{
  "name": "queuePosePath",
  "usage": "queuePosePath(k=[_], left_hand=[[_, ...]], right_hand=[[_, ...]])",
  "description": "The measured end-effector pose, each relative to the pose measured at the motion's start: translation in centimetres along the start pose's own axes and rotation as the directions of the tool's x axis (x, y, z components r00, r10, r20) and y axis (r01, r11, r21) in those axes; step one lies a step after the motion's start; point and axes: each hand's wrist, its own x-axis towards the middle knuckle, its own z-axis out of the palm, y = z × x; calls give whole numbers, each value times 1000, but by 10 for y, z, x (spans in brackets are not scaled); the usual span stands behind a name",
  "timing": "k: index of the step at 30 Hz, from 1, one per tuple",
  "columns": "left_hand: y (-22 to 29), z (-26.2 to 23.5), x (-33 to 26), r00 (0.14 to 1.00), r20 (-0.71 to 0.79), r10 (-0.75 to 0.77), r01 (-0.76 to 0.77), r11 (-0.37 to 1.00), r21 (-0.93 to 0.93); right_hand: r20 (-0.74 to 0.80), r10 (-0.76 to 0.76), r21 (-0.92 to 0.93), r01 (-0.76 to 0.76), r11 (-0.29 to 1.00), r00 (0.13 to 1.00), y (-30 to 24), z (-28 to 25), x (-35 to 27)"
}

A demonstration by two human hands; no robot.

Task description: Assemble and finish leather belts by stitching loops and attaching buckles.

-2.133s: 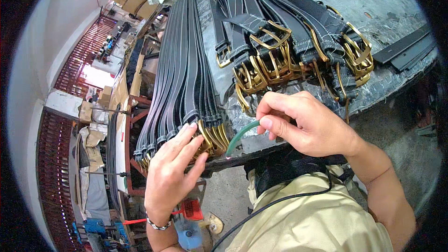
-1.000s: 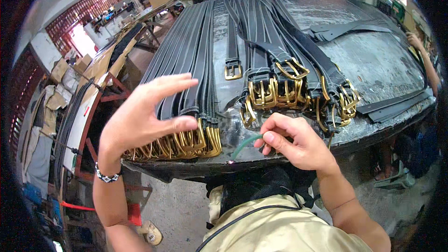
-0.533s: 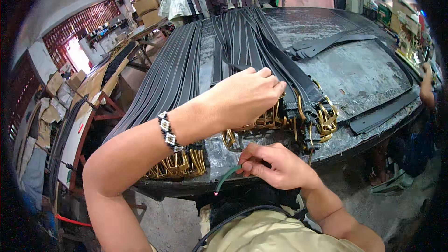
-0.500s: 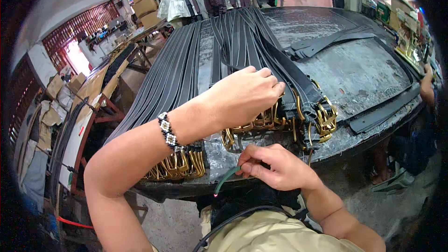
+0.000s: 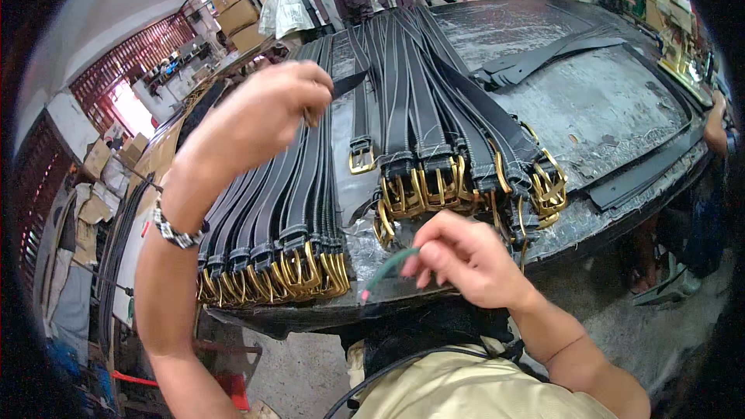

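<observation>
A thin green tool [image 5: 390, 265] with a pink tip is pinched in the grip of the right hand [image 5: 464, 257], just near of the bench [image 5: 613, 101] edge, its tip pointing down and left. The grip of the left hand [image 5: 260, 112] is pressed together on the pointed end of a black belt [image 5: 351, 83], lifted above the left row. A beaded bracelet [image 5: 177, 230] is worn on the left wrist. Below that hand, a row of black belts [image 5: 287, 186] with gold buckles is laid side by side at the near left of the bench. To the right, a second bunch of belts [image 5: 434, 120] is fanned out, its buckles [image 5: 466, 190] piled just far of the right hand. Loose black straps [image 5: 644, 174] are laid along the right edge. Cardboard boxes [image 5: 233, 8] are seen far left.
</observation>
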Motion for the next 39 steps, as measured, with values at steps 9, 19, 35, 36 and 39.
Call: queuePosePath(k=[9,19,35,36,39], left_hand=[[101,73,-41,874,445,194,-437,716,544],[151,60,-69,839,501,213,-492,692,529],[152,70,-96,828,479,290,-408,898,162],[152,69,-96,841,457,288,-395,905,156],[151,68,-101,877,372,303,-365,925,109]], right_hand=[[-344,-90,137,145,980,935,5,3,2],[-393,-117,84,163,983,912,6,4,-1],[-373,-115,60,148,987,921,6,5,2],[-381,-114,53,144,988,917,4,6,2],[-381,-101,47,129,991,919,4,5,2]])
